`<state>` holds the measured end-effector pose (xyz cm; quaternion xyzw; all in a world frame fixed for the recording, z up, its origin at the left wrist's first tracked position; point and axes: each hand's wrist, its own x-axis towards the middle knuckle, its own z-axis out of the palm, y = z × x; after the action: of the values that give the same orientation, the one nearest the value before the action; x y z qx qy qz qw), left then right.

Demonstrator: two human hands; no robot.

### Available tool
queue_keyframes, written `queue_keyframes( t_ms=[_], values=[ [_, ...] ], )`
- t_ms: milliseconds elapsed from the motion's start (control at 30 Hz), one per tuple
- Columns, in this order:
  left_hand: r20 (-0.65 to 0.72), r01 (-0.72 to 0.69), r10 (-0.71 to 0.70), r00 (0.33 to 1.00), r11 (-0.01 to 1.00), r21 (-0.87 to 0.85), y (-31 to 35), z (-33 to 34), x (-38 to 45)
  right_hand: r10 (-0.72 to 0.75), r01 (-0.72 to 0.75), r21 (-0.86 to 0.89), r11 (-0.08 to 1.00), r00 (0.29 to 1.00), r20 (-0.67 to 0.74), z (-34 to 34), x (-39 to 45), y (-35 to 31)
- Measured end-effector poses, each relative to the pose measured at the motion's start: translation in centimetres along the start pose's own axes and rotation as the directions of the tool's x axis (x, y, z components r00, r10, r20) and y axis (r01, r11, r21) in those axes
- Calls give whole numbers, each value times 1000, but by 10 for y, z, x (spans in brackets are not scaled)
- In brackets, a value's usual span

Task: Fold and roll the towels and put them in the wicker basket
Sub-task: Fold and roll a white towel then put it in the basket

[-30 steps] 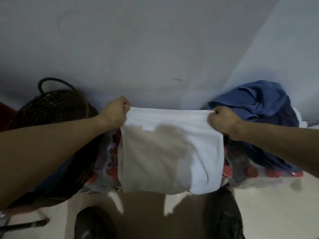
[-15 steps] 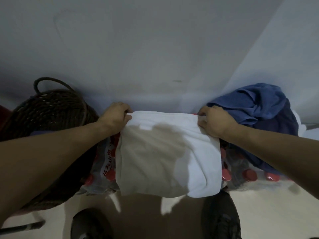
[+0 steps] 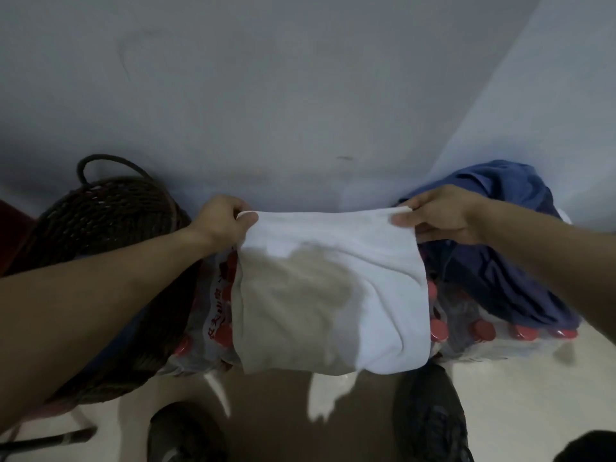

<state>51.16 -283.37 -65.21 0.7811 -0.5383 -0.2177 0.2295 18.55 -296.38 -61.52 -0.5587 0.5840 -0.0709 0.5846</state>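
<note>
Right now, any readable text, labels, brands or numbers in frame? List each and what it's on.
Red characters run down the plastic wrap of the bottle pack, left of the white towel: too blurred to read.
Nothing readable on the wicker basket, the blue cloth, the wall or the shoes.

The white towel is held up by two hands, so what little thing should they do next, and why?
Probably lower the white towel flat onto the bottle packs. The left hand and right hand pinch its top corners, it hangs folded, and rolling likely needs a surface.
</note>
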Motion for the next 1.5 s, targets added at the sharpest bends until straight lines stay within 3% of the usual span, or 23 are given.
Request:
queue_keyframes(
  t_ms=[133,233,333,500,600,700,767,800,833,867,900,933,967,1067,1100,1233,1333,1433,1500],
  values=[
    [2,197,-203,979,950,-241,0,2,-2,40,-90,378,921,990,138,-12,3,6],
    [92,342,-336,937,834,-433,4,7,-2,71,-64,205,977,997,-29,-5,6,12],
    [79,380,-392,917,792,-478,11,10,-4,95,-57,143,988,958,-272,7,11,11],
    [119,426,-456,882,665,-614,16,10,-6,102,-48,170,984,941,-322,13,17,10],
    [72,414,-512,856,596,-688,14,11,-6,94,-41,146,988,922,-377,16,23,15],
    [-43,372,-499,865,698,-612,13,12,-7,76,-37,100,994,900,-428,19,26,17],
    [-93,339,-462,882,759,-556,17,11,-8,31,-70,-73,995,900,-434,19,20,12],
    [-99,321,-446,890,764,-559,19,11,-8,-37,-96,-303,948,913,-406,18,15,7],
    [-97,300,-426,899,763,-573,22,9,-8,-123,-110,-583,805,930,-345,18,7,0],
    [-85,278,-402,912,755,-594,24,9,-8,-208,-107,-806,582,939,-275,22,-2,-10],
    [-63,259,-374,925,743,-617,28,8,-10,-298,-90,-924,372,931,-210,28,-10,-20],
    [-43,236,-341,939,730,-641,31,8,-12,-382,-52,-968,244,913,-145,36,-17,-29],
    [-29,214,-310,950,719,-661,33,8,-15,-451,35,-976,216,890,-68,48,-23,-38],
    [-1,188,-260,966,703,-686,42,6,-25,-542,447,-788,423,822,176,87,-33,-66],
    [9,192,-261,965,686,-702,45,6,-27,-523,515,-714,474,817,242,99,-32,-74],
    [36,284,-392,919,598,-749,54,7,-29,-384,534,-548,644,845,372,126,-13,-101],
    [55,308,-471,880,479,-822,53,8,-27,-363,550,-519,654,830,422,134,8,-109],
    [-88,257,-491,867,590,-765,47,11,-32,-307,537,-535,652,833,461,140,22,-104],
    [-136,226,-440,888,675,-703,44,13,-42,-349,537,-477,695,833,429,147,33,-97]
  ],
)
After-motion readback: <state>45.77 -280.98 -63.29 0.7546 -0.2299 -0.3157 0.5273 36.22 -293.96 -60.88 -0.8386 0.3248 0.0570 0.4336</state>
